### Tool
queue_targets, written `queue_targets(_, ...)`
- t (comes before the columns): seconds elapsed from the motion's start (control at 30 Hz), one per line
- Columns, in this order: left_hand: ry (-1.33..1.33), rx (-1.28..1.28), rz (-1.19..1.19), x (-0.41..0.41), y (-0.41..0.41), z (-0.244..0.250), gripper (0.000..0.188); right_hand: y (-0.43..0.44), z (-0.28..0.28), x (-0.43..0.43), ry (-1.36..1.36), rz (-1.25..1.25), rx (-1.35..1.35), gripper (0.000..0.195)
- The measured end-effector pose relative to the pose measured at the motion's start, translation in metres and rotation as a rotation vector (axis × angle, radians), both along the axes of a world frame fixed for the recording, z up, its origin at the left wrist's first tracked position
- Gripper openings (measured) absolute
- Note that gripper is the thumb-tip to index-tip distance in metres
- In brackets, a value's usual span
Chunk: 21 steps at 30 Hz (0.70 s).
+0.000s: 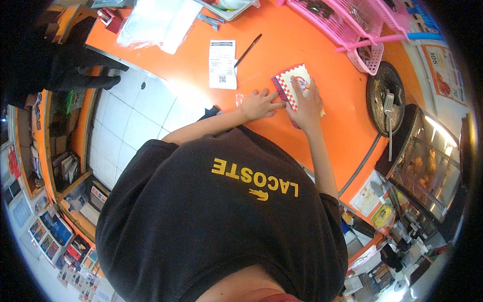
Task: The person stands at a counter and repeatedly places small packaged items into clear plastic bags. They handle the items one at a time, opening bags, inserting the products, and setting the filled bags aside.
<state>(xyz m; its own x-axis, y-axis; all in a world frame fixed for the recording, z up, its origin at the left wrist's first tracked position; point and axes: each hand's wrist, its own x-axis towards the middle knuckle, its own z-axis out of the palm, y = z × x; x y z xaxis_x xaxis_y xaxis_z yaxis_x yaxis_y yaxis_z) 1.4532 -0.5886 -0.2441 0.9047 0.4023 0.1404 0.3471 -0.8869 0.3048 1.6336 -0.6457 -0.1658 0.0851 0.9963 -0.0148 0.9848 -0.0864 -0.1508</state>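
Observation:
A paper food box [292, 83] with a red-and-white checkered border and a printed cartoon figure lies at a slant on the orange counter [260, 56]. My right hand [306, 109] is laid over its near right part, fingers along the top and thumb at the near left side, hiding part of it. Just left of the box is my left hand [260, 105], empty with its fingers apart; one fingertip reaches the box's left edge. Under its wrist side sits a small clear plastic piece [239, 99]. A printed receipt [222, 64] lies further left, beside a black pen [249, 49].
Clear plastic bags [151, 24] and a stapler-like tool [209, 21] lie at the far left. Pink baskets [320, 19] stand far right. A dark round pan [381, 85] with a metal spatula [388, 109] is beside a glass food display [426, 162]. Someone's dark-clothed legs [71, 71] show at left.

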Motion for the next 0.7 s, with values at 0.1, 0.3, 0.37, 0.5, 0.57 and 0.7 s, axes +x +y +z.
queue_targets(0.1,-0.031,0.031,0.022,0.001,0.000,-0.006,0.041,-0.001,-0.005,0.000,-0.036,-0.009,-0.018,0.082)
queue_targets(0.3,0.054,-0.131,-0.032,-0.003,0.005,-0.002,0.035,-0.002,-0.010,-0.006,-0.118,-0.020,0.034,0.080)
queue_targets(0.37,-0.174,-0.097,-0.035,0.000,0.016,0.005,0.033,-0.003,-0.012,-0.008,-0.140,-0.048,0.043,0.079)
queue_targets(0.5,-0.394,-0.060,-0.041,0.034,0.042,0.036,0.035,-0.004,-0.009,-0.013,-0.108,-0.049,0.128,0.074)
queue_targets(0.57,-0.397,0.003,0.005,0.047,0.047,0.036,0.039,-0.006,-0.018,-0.007,-0.066,-0.041,0.169,0.070)
queue_targets(0.7,-0.394,0.034,0.007,0.052,0.050,0.028,0.051,-0.010,-0.016,-0.001,0.196,0.015,0.344,0.062)
